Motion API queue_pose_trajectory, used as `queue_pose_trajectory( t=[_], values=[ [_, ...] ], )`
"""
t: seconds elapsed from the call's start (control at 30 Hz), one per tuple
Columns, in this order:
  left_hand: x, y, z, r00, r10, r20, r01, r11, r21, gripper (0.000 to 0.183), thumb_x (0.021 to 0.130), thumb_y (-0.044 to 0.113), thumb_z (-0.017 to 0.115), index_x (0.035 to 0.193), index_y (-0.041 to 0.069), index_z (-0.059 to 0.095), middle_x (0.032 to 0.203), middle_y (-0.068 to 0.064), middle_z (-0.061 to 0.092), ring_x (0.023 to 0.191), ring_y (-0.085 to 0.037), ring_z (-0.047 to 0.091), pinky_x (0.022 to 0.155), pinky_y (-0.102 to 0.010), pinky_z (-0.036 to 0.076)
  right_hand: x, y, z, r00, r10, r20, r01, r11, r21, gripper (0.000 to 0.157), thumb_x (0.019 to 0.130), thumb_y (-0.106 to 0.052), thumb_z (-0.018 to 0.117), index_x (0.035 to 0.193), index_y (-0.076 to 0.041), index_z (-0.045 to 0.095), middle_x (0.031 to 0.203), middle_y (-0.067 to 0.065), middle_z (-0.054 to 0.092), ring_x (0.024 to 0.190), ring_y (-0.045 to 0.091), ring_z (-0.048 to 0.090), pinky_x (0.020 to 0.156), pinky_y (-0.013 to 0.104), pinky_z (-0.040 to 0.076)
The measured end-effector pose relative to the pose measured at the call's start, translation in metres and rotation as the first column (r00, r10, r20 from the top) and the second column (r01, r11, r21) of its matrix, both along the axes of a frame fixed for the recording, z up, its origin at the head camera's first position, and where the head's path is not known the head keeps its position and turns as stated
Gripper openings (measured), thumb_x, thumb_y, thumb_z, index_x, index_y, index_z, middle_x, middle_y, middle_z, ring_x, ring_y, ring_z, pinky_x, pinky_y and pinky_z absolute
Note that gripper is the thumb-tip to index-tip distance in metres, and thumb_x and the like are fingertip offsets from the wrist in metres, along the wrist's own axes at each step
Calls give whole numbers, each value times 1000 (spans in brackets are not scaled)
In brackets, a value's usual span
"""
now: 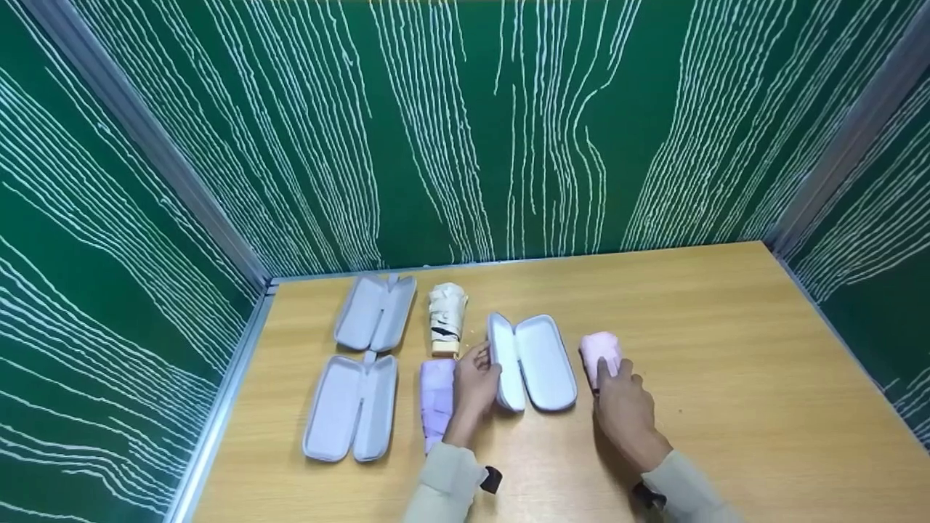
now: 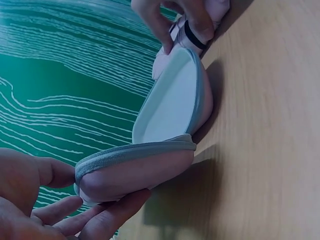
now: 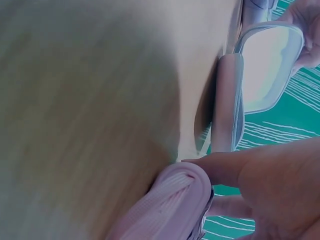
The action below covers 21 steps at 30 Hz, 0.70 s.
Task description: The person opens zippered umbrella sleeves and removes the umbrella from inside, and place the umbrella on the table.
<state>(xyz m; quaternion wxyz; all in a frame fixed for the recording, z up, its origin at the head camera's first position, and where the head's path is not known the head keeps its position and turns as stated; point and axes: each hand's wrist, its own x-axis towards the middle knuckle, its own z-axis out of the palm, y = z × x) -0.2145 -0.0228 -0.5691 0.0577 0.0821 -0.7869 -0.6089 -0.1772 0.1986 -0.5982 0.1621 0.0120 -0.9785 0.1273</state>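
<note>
A pale zip case [image 1: 548, 363] lies spread open at the middle of the table, its left half tilted up. My left hand [image 1: 476, 385] pinches the raised half by its outer edge; the left wrist view shows thumb and fingers on either side of its pinkish shell [image 2: 135, 175]. To the right of the case lies a pink folded compact umbrella [image 1: 599, 349], gripped from above by my right hand [image 1: 628, 410]. A dark band [image 2: 194, 36] crosses the umbrella in the left wrist view. The right wrist view shows its rounded pink end [image 3: 185, 185] close to the tabletop.
Two more open cases, a far one [image 1: 360, 312] and a near one [image 1: 334, 410], lie at the left. Between them and my left hand are a cream compact umbrella [image 1: 447, 309] and a purple one [image 1: 437, 399]. Green walls [image 1: 545, 145] enclose the wooden table [image 1: 726, 327].
</note>
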Motion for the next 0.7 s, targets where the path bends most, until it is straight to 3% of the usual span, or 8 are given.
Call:
queue_pose_trajectory(
  t=[0.2, 0.47, 0.7],
  values=[
    [-11, 5, 1, 999, 11, 41, -11, 1000, -13, 44, 75, -2, 58, 119, 2, 61, 100, -9, 67, 90, -18, 63, 82, -29, 50, -12, 1, 4, 999, 2, 37, -2, 1000, 4, 50, 73, -4, 69, 120, 5, 56, 95, 32, 47, 66, 41, 54, 41, 48, 46],
    [-23, 10, -4, 998, -11, 57, 11, 1000, 1, 43, 75, -2, 57, 118, 3, 61, 100, -9, 68, 92, -18, 63, 82, -30, 50, -25, 4, 0, 1000, -2, -21, 2, 1000, 11, 40, 77, 1, 62, 117, 3, 59, 93, 31, 48, 63, 41, 54, 41, 49, 46],
    [-29, 13, -5, 999, -11, 43, 10, 999, 32, 43, 75, -4, 56, 117, 1, 61, 101, -12, 67, 92, -19, 63, 82, -30, 50, -38, 8, 4, 1000, 19, 21, -20, 999, 25, 35, 83, 6, 53, 117, 5, 58, 93, 32, 47, 62, 40, 53, 40, 47, 46]
  ],
)
